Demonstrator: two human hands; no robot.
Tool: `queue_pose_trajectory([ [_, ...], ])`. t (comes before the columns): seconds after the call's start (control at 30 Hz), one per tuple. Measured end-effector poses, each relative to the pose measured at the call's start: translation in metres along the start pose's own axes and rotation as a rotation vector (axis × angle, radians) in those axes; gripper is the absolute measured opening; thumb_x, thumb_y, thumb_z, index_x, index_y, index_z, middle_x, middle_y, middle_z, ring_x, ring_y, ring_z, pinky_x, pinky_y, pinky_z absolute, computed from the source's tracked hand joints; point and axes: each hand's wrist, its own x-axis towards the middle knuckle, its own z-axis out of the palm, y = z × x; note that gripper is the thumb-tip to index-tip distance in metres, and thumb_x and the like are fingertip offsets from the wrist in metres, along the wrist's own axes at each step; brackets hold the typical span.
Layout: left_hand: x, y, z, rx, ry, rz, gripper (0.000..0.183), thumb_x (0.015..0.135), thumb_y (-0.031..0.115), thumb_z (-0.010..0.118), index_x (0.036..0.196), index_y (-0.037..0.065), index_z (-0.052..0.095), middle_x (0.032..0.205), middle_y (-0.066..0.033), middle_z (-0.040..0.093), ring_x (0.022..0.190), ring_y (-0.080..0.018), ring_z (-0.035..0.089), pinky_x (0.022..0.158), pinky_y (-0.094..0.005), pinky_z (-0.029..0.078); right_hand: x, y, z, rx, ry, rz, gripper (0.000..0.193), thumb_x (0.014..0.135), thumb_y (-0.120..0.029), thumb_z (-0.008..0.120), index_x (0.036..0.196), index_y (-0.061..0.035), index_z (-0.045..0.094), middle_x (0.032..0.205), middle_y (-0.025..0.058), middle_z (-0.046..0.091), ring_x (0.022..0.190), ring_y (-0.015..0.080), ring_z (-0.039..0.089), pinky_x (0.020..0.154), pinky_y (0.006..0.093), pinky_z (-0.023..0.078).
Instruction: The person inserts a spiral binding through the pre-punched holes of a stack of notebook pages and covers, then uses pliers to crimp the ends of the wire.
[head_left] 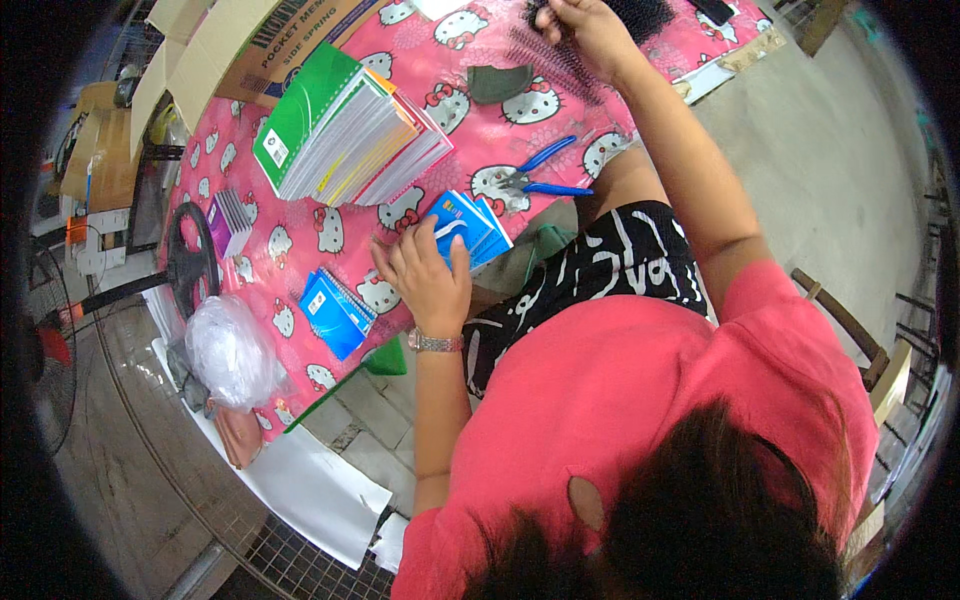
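Observation:
My left hand [428, 278], with a metal watch at its wrist, rests with fingers spread at the near left edge of several small blue notebooks [462, 225]. Its thumb and index finger touch the top one. At the table's far side, my right hand [590, 38] is closed, thumb and fingers pinched together on black spiral binding coils [565, 65]. A larger dark heap of such coils [640, 15] lies beside that hand. Pliers with blue handles [545, 170] lie between the notebooks and the coils.
A tall stack of notebooks with a green cover [320, 120] stands before a cardboard box [270, 50]. Blue spiral notebooks [338, 312], purple notebooks [230, 225], a plastic bag [230, 350] and a dark green piece [498, 84] lie on the pink patterned tablecloth [290, 205].

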Motion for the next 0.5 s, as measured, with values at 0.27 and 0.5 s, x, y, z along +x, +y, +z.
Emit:
queue_pose_trajectory([
  [0.27, -0.005, -0.007, 0.0, -0.067, 0.01, 0.005, 0.02, 0.092, 0.023, 0.052, 0.103, 0.007, 0.058, 0.1, -0.01, 0.06, 0.099, -0.0286, 0.053, 0.11, -0.0564, 0.023, -0.044, -0.031, 0.068, -0.395, -0.499, 0.225, 0.031, 0.097, -0.029, 0.055, 0.118, -0.009, 0.064, 0.09, -0.001, 0.061, 0.078, 0.0082, 0.054, 0.071, 0.0242, 0.045],
  [0.5, -0.009, -0.006, -0.002, -0.072, -0.015, 0.004, 0.018, 0.094, 0.022, 0.051, 0.104, 0.009, 0.059, 0.098, -0.0084, 0.061, 0.1, -0.0282, 0.055, 0.107, -0.0522, 0.025, -0.121, 0.0, 0.133, -0.639, -0.719, -0.26, 0.025, 0.077, -0.007, 0.066, 0.102, -0.0089, 0.067, 0.096, 0.009, 0.061, 0.093, 0.0293, 0.061, 0.077, 0.0397, 0.051],
])
